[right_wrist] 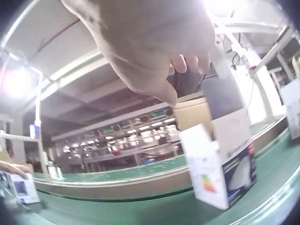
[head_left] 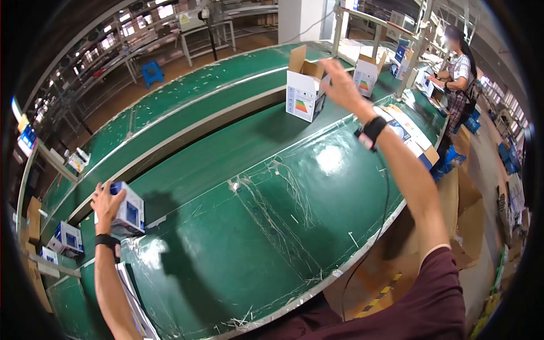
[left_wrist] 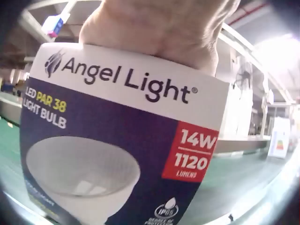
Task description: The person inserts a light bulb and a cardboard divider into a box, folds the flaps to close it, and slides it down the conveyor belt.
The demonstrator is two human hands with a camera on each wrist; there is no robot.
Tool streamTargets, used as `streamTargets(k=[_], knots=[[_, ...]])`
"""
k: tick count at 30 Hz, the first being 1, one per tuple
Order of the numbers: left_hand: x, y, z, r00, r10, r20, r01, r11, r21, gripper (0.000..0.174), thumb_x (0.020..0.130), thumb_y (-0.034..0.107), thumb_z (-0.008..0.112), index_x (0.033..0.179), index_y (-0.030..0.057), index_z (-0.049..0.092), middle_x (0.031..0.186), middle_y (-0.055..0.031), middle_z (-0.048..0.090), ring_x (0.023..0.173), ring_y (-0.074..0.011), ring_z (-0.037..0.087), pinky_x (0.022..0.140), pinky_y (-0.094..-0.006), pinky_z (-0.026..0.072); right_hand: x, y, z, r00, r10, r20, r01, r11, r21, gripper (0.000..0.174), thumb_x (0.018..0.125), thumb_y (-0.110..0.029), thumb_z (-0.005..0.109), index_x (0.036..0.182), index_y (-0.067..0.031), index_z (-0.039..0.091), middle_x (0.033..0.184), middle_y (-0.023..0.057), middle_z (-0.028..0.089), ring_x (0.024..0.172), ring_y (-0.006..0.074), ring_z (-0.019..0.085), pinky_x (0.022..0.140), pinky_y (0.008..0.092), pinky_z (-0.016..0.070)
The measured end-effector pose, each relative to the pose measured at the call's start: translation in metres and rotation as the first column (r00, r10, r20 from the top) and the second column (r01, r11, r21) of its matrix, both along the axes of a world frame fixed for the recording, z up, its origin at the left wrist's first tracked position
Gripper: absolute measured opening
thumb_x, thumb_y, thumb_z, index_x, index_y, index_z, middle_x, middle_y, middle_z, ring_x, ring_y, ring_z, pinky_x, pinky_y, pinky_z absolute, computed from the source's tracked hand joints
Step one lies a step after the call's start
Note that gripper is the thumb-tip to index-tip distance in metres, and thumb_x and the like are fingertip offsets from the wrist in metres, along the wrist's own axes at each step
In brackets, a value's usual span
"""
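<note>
At the left of the head view my left hand (head_left: 106,204) grips a light bulb box (head_left: 132,212) from above, fingers over its top. In the left wrist view that light bulb box (left_wrist: 93,122) shows its printed front, with the palm at its upper edge. My right hand (head_left: 341,85) is beside the top of an open light bulb box (head_left: 301,97), whose flaps stand up. The right wrist view has the right hand (right_wrist: 154,47) above this open box (right_wrist: 206,173), fingers loosely bent with nothing between them.
Another open box (head_left: 365,73) stands farther along the green conveyor (head_left: 226,136). Several boxes (head_left: 67,239) sit at the left end. Plastic strands (head_left: 272,226) lie on the near worktop (head_left: 340,204). Another person (head_left: 458,73) works at the far right, and a large carton (head_left: 462,215) stands below.
</note>
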State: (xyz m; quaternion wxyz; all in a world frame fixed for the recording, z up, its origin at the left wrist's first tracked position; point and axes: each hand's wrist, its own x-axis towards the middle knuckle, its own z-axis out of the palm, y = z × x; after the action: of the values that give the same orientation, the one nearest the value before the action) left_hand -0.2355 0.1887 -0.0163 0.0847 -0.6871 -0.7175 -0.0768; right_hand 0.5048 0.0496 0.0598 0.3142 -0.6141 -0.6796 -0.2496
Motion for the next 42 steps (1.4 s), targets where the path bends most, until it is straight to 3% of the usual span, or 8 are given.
streamTargets(k=[7, 19, 23, 26, 30, 33, 36, 42], knots=[[-0.031, 0.033, -0.008, 0.995, -0.017, 0.094, 0.031, 0.990, -0.141, 0.094, 0.090, 0.082, 0.051, 0.145, 0.0056, 0.050, 0.156, -0.0205, 0.046, 0.141, -0.0488, 0.042, 0.114, -0.0641, 0.0298, 0.097, 0.060, 0.029, 0.911, 0.009, 0.413, 0.080, 0.977, -0.197, 0.055, 0.077, -0.013, 0.082, 0.129, -0.0083, 0.064, 0.134, 0.0163, 0.065, 0.132, 0.0383, 0.055, 0.111, 0.0452, 0.0457], [-0.036, 0.068, -0.014, 0.965, 0.261, -0.015, -0.235, 0.891, 0.388, 0.083, 0.097, 0.070, 0.054, 0.154, 0.0095, 0.049, 0.159, -0.0233, 0.044, 0.147, -0.0495, 0.035, 0.119, -0.0590, 0.0297, -0.141, 0.021, 0.064, 0.963, 0.263, -0.060, -0.267, 0.893, -0.362, 0.039, 0.089, -0.038, 0.077, 0.104, -0.0033, 0.071, 0.096, 0.0182, 0.074, 0.092, 0.0402, 0.070, 0.082, 0.0464, 0.0547], [0.043, -0.001, 0.004, 0.884, -0.467, -0.034, 0.362, 0.637, 0.680, 0.047, 0.106, 0.029, 0.060, 0.146, 0.0062, 0.057, 0.158, -0.0214, 0.047, 0.146, -0.0400, 0.042, 0.121, -0.0484, 0.0338, -0.209, -0.045, 0.062, 0.893, 0.430, -0.132, -0.444, 0.793, -0.418, 0.030, 0.085, -0.028, 0.080, 0.103, -0.0056, 0.072, 0.096, 0.0174, 0.074, 0.092, 0.0398, 0.070, 0.080, 0.0470, 0.0546], [0.153, -0.134, 0.068, 0.280, -0.843, 0.460, 0.605, 0.527, 0.597, 0.037, 0.110, 0.025, 0.052, 0.135, 0.0019, 0.066, 0.141, -0.0175, 0.065, 0.135, -0.0295, 0.058, 0.116, -0.0411, 0.0423, -0.261, -0.094, 0.060, 0.850, 0.511, -0.132, -0.517, 0.755, -0.404, 0.024, 0.084, -0.022, 0.080, 0.097, -0.0049, 0.068, 0.090, 0.0154, 0.071, 0.088, 0.0395, 0.069, 0.076, 0.0475, 0.0531], [0.215, -0.207, 0.114, -0.156, -0.365, 0.918, 0.826, 0.461, 0.324, 0.056, 0.113, 0.039, 0.039, 0.134, -0.0067, 0.064, 0.128, -0.0153, 0.071, 0.118, -0.0209, 0.065, 0.108, -0.0344, 0.0470, -0.300, -0.132, 0.059, 0.828, 0.557, -0.067, -0.540, 0.757, -0.369, 0.018, 0.086, -0.014, 0.077, 0.094, -0.0054, 0.064, 0.088, 0.0136, 0.069, 0.085, 0.0383, 0.068, 0.074, 0.0478, 0.0526], [0.227, -0.196, 0.123, -0.035, -0.133, 0.990, 0.929, 0.361, 0.081, 0.053, 0.111, 0.039, 0.043, 0.126, -0.0056, 0.068, 0.117, -0.0104, 0.073, 0.109, -0.0157, 0.066, 0.103, -0.0332, 0.0501, -0.303, -0.146, 0.062, 0.838, 0.546, 0.005, -0.502, 0.773, -0.387, 0.020, 0.084, -0.011, 0.076, 0.097, -0.0049, 0.062, 0.090, 0.0129, 0.068, 0.086, 0.0371, 0.067, 0.073, 0.0473, 0.0527], [0.236, -0.185, 0.127, 0.156, -0.401, 0.903, 0.978, 0.191, -0.085, 0.044, 0.107, 0.029, 0.048, 0.118, -0.0073, 0.070, 0.112, -0.0109, 0.073, 0.100, -0.0188, 0.069, 0.098, -0.0346, 0.0536, -0.299, -0.155, 0.065, 0.843, 0.536, 0.032, -0.488, 0.789, -0.375, 0.024, 0.083, -0.009, 0.076, 0.100, -0.0043, 0.059, 0.090, 0.0127, 0.066, 0.088, 0.0358, 0.066, 0.073, 0.0471, 0.0523], [0.250, -0.171, 0.116, 0.134, -0.097, 0.986, 0.980, 0.160, -0.118, 0.029, 0.103, 0.024, 0.063, 0.111, 0.0006, 0.078, 0.094, 0.0005, 0.073, 0.082, -0.0064, 0.064, 0.074, -0.0254, 0.0551, -0.288, -0.147, 0.043, 0.844, 0.530, 0.088, -0.501, 0.835, -0.227, 0.025, 0.084, -0.008, 0.075, 0.100, -0.0055, 0.056, 0.090, 0.0120, 0.064, 0.085, 0.0346, 0.066, 0.073, 0.0455, 0.0514]])
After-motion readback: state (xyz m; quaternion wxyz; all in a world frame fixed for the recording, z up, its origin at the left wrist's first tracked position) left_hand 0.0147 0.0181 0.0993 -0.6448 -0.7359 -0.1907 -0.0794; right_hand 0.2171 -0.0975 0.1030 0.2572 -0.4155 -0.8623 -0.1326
